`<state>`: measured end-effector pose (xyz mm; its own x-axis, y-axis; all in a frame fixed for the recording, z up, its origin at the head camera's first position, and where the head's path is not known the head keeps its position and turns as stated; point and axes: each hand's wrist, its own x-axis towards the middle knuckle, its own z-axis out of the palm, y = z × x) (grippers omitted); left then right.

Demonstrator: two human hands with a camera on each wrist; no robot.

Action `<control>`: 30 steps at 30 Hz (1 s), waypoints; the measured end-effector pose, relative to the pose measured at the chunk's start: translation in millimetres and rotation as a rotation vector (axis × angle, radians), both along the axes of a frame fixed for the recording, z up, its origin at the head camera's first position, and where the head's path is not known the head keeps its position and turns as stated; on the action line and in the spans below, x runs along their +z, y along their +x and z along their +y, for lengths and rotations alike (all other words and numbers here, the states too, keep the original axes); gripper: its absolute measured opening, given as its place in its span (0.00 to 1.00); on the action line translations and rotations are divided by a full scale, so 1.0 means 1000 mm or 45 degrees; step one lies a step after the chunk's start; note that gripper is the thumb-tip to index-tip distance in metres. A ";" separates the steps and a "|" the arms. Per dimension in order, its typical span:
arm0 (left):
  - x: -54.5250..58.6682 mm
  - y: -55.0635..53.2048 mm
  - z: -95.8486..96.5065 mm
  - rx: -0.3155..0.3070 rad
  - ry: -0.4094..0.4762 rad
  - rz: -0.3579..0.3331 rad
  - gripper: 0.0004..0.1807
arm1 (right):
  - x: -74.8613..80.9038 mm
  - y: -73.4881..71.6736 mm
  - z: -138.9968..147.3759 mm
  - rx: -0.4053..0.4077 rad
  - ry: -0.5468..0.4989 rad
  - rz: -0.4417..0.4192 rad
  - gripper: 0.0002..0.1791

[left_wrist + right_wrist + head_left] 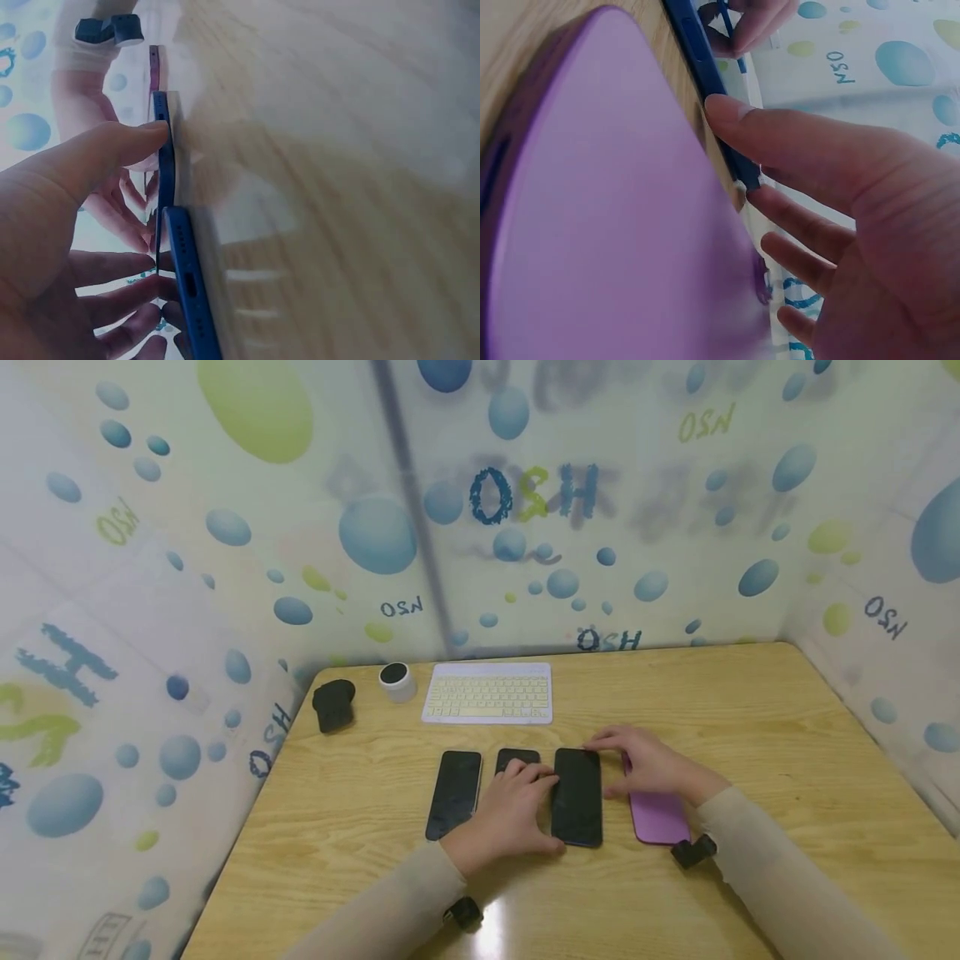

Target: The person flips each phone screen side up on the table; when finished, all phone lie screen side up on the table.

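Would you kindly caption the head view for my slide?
Left hand and right hand at a black phone, purple phone alongside, keyboard behind.

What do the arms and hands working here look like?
They're a person's: the left hand and right hand wear no gloves. Long, plain cream sleeves cover the forearms, and a small, blocky black device sits near each wrist.

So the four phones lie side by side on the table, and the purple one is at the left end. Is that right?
Not quite: the head view shows the purple phone at the right end. The four phones do lie side by side on the table.
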<state>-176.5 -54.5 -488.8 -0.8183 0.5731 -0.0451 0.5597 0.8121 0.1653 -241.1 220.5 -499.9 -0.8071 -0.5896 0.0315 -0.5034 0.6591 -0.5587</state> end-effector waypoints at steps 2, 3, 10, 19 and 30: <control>0.001 0.000 -0.001 0.001 0.016 -0.019 0.55 | 0.001 0.003 0.005 -0.005 -0.008 0.024 0.39; 0.002 0.000 -0.001 0.000 0.023 -0.020 0.55 | 0.001 0.004 0.008 -0.009 -0.011 0.039 0.38; 0.007 -0.001 -0.001 -0.036 0.065 0.028 0.55 | 0.003 0.015 0.034 -0.042 -0.066 0.084 0.36; 0.007 -0.005 0.014 -0.092 0.093 -0.004 0.52 | 0.004 0.025 0.058 -0.092 -0.057 0.032 0.36; 0.000 -0.010 0.039 -0.196 0.106 0.025 0.47 | -0.006 0.031 0.088 -0.211 -0.060 -0.067 0.36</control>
